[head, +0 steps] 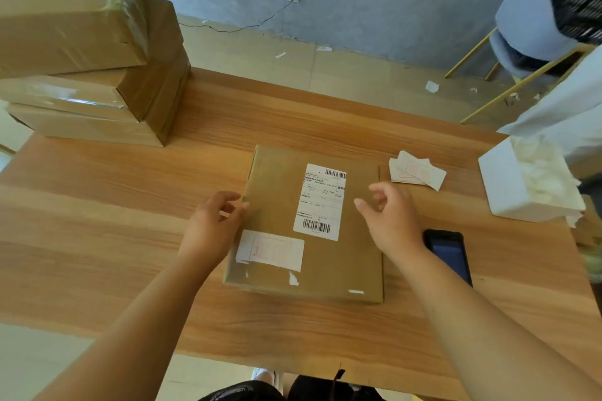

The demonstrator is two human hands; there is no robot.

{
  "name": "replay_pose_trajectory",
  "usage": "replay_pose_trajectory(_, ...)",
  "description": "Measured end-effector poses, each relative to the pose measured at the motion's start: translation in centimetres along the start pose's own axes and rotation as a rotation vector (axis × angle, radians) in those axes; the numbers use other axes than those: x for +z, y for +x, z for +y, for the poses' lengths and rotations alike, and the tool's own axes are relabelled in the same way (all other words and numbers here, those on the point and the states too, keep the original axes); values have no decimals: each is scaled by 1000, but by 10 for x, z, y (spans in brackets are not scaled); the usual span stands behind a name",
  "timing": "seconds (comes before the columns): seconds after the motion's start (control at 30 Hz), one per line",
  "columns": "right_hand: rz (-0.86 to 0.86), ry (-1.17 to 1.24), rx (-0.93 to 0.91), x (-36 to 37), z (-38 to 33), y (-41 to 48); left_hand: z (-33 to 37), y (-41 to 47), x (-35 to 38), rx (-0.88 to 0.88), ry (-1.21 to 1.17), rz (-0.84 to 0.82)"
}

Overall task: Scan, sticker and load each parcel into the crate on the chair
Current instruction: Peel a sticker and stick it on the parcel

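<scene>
Head view shows the parcel (355,257) flat at centre frame on the table (97,205), sticker (270,251) already on, so loading seems next. Left hand (213,221) at its left edge and right hand (391,215) above its right side both have loosely curled, empty fingers; grip both edges evenly before swinging to the crate (576,10), upper right.

Bright, even daylight; soft shadows; wide-angle bending and blur at edges

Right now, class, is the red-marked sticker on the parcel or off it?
On: the sticker lies flat on the parcel, on its top face at the near-left corner.
</scene>
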State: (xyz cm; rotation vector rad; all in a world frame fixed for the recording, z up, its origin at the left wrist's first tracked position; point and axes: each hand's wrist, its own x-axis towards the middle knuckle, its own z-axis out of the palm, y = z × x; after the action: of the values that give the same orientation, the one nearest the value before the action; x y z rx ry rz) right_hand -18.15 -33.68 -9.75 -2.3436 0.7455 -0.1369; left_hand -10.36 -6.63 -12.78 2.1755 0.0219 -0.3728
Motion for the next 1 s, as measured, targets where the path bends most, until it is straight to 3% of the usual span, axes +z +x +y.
replay_pose_trajectory(0.13, -128, -72, 243, -2, 12, 37, 23, 28, 16, -143, 42, -4)
replay_pose_trajectory(0.3, -428, 176, 455, 9, 30, 63, 29, 42, 27, -278, 17, -123)
replay_pose_trajectory(0.47, -482, 270, 390, 14, 34, 72, 25, 30, 25, -293, -32, -106)
replay_pose_trajectory(0.6, -427, 352, 257, 10, 12, 72, 19, 8, 13, -281, -188, 23)
replay_pose_trajectory(0.77, -411, 504, 33, 4, -46, 60, 19, -30, -27, -216, -446, 188)
replay_pose_trajectory(1.0, -467, 633, -262, 31, -154, 10, -1, -95, -123, -97, -540, 431)
